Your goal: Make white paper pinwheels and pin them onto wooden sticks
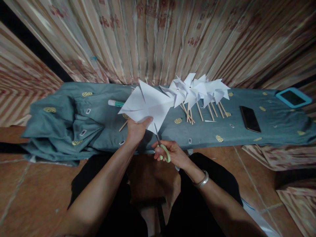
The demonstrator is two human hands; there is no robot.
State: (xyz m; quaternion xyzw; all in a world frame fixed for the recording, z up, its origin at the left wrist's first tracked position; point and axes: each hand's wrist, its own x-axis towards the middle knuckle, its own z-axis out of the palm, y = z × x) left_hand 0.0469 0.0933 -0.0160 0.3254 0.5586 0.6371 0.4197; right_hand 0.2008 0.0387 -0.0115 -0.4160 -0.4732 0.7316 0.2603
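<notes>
My left hand [137, 129] grips a square sheet of white paper [155, 103] near its lower edge, thumb on top and fingers hidden beneath. Slits run inward from some of the sheet's corners. In my right hand [174, 153] is a pair of scissors [166, 154] with light green handles. Their blades point up and meet the corner of the paper closest to me. Just right of the sheet lie several white paper pinwheels [191, 90] on wooden sticks, overlapping in a row. A glue stick [116, 103] with a white and green body shows partly from behind the paper's left side.
A grey-green cloth with yellow pineapple prints [204, 131] covers the long narrow surface, bunched at the left. On its right are a dark phone [250, 118] and a blue-framed tablet [293, 97]. A thin paper scrap [210, 121] lies below the pinwheels. Pleated curtains [158, 39] hang behind.
</notes>
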